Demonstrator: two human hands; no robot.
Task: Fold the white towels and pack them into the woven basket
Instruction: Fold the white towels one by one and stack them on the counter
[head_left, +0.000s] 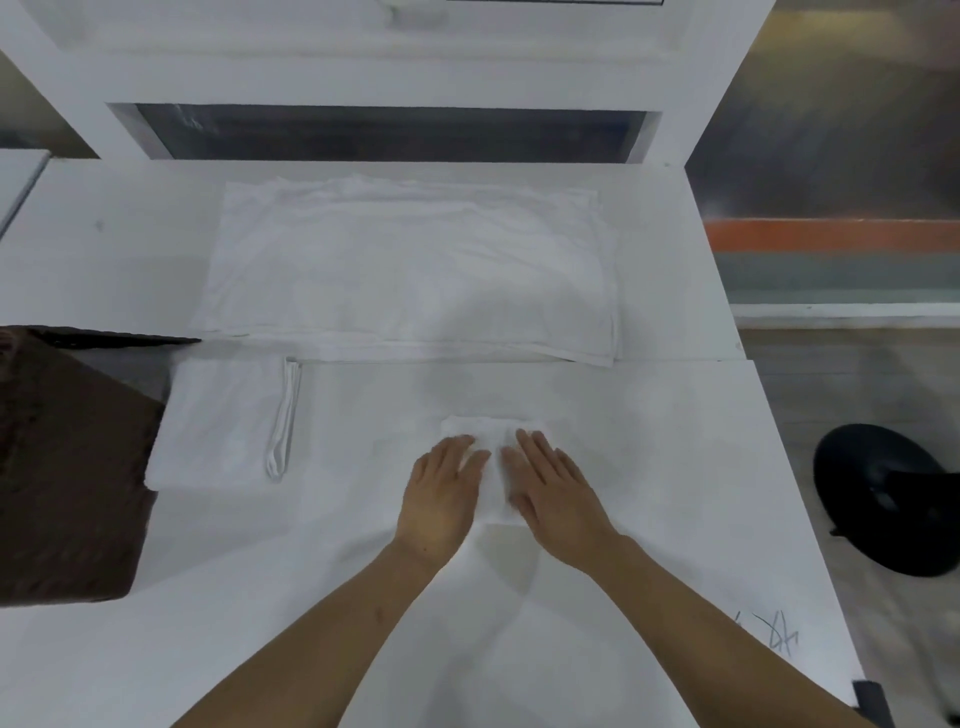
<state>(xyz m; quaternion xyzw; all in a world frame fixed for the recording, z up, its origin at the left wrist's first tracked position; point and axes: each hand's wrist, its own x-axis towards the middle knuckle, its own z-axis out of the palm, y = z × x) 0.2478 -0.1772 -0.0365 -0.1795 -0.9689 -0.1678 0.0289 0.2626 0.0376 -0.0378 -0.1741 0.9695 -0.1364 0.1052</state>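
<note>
A small folded white towel (493, 436) lies on the white table in front of me. My left hand (441, 493) presses flat on its left part and my right hand (550, 488) presses flat on its right part, fingers straight. A stack of folded white towels (218, 421) sits to the left, its layered edges facing right. A large pile of flat white towels (410, 270) is spread across the far part of the table. The brown basket (67, 467) stands at the left edge, partly out of frame.
The white table (649, 467) ends at the right, where a black round object (888, 499) sits on the floor below. A white cabinet with a dark opening (389, 132) stands behind the table. Pen marks (774, 631) are near the table's right edge.
</note>
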